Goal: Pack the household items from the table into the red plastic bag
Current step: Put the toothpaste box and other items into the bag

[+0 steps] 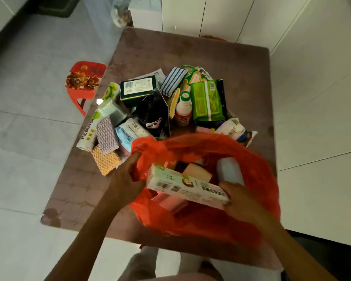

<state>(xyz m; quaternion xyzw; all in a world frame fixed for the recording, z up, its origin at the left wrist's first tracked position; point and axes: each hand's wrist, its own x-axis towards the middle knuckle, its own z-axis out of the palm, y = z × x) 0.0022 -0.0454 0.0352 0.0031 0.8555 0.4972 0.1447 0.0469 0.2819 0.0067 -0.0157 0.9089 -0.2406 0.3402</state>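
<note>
The red plastic bag (pixel 241 159) stood open at lower centre of the frame, on the near part of the bench (pixel 211 57). The left hand (pixel 126 177) gripped the bag's left rim, fingers curled into the plastic. The right hand (pixel 239 197) held a long white carton (pixel 182 186) by its right end, level across the bag's mouth. Boxes lay inside the bag. Unpacked items were heaped at mid-frame beyond the bag: a green packet (pixel 208 101), a dark box (pixel 139 89), a white bottle (pixel 183 110), sponges (pixel 106 136). A red stool (pixel 83 82) stood at left
</note>
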